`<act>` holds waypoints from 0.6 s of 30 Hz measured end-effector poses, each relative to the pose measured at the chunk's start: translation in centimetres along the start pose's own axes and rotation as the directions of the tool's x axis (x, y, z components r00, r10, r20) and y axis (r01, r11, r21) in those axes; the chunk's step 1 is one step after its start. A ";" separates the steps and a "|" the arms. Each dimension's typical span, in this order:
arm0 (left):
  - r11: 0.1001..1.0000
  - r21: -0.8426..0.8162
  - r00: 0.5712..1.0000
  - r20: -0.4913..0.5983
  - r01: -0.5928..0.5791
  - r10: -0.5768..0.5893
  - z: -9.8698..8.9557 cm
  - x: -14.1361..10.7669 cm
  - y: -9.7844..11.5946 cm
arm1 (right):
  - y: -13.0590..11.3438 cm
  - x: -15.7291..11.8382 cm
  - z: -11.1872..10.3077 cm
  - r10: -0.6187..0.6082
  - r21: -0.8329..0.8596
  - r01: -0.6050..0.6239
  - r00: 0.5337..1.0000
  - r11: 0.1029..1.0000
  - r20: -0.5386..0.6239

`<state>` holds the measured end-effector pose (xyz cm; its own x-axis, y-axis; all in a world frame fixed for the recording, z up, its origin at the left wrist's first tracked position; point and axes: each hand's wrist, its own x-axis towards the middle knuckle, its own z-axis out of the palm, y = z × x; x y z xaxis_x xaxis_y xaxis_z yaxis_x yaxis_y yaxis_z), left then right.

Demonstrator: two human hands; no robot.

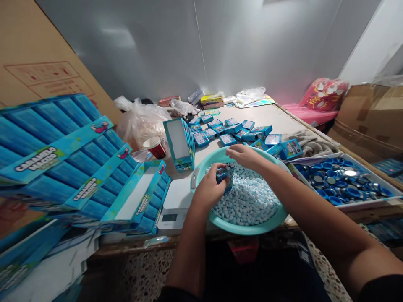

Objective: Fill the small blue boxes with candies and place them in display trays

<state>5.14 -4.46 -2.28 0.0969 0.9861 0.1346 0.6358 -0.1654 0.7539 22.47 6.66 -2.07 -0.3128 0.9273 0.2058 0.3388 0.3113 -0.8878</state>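
My left hand [210,186] is closed around a small blue box [225,178], held over a turquoise basin [248,230]. White and pale blue candies [248,205] fill much of that basin. Just above the box, my right hand [244,156] is bent over with its fingers together; whatever is in it, if anything, is hidden. A white scale [173,205] lies left of the basin, close to my left forearm. Beyond the basin's far rim, several more small blue boxes [228,139] are scattered.
Stacked blue display cartons [88,167] stand at left, beside a paper cup [155,147] and upright empty trays [180,144]. A tray of blue-and-silver caps [343,180] sits at right, near a large cardboard box [371,113]. Plastic bags [143,119] lie at the back left.
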 end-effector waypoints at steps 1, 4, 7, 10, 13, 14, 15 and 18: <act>1.000 -0.018 1.000 0.014 -0.015 0.015 0.0 0.0 -0.1 | 0.0 0.1 0.0 0.026 0.009 -0.026 1.000 1.000 0.002; 0.997 -0.056 0.998 0.041 -0.044 0.046 0.0 0.2 -0.2 | -0.2 0.3 0.2 0.060 -0.008 -0.060 0.998 0.998 -0.037; 0.997 -0.060 0.998 0.024 -0.055 0.057 0.1 0.2 -0.2 | -0.4 0.2 0.4 -0.014 -0.012 0.013 0.997 1.000 -0.079; 0.995 -0.077 0.998 0.020 -0.056 0.058 0.4 -0.2 -0.1 | 0.0 -0.1 0.5 -0.078 0.015 0.079 0.994 0.997 -0.078; 0.995 -0.076 0.997 0.014 -0.070 0.072 0.7 -0.4 -0.2 | 1.0 -0.3 0.6 -0.093 0.021 0.095 0.993 0.995 -0.067; 0.994 -0.072 0.997 0.008 -0.077 0.078 0.8 -0.4 -0.2 | 1.3 -0.3 0.7 -0.085 0.012 0.086 0.995 0.996 -0.051; 0.994 -0.068 0.996 0.002 -0.084 0.084 0.9 -0.5 -0.3 | 1.6 -0.3 0.7 -0.072 -0.006 0.071 0.997 0.997 -0.037; 0.994 -0.053 0.995 -0.020 -0.098 0.097 1.1 -0.6 -0.6 | 1.9 -0.6 0.7 -0.009 -0.083 0.007 1.000 0.997 -0.014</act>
<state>5.51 -4.92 -3.53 0.1433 0.9649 0.2201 0.5820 -0.2621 0.7698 22.65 6.57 -4.15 -0.3036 0.9273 0.2190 0.4092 0.3345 -0.8489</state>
